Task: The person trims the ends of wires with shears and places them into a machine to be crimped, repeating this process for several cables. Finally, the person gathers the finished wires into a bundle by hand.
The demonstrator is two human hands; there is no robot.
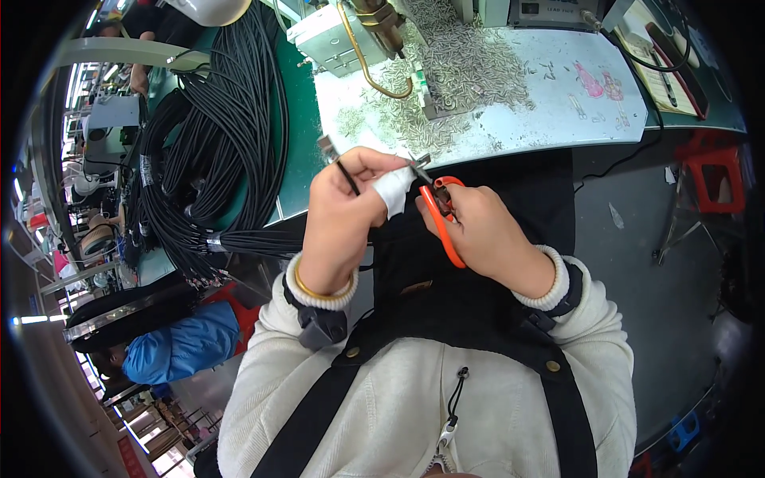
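My left hand (339, 207) is closed, with a short stretch of black cable (348, 179) running through its fingers and a small metal end beyond them. A white wrap (394, 191) covers part of the thumb and fingertips. My right hand (488, 227) grips pliers (433, 219) with orange-red handles, their metal jaws meeting the left fingertips. What sits between the jaws is too small to make out. Both hands are above my black apron (478, 295), just in front of the table's near edge.
Many small metal pieces (478, 76) are heaped on the white board (574, 111) behind my hands, around a machine head (378, 24). A thick bundle of black cables (239, 95) lies at left. An open notebook (649, 60) and red stool (709, 179) are at right; a person in blue (179, 342) is at left.
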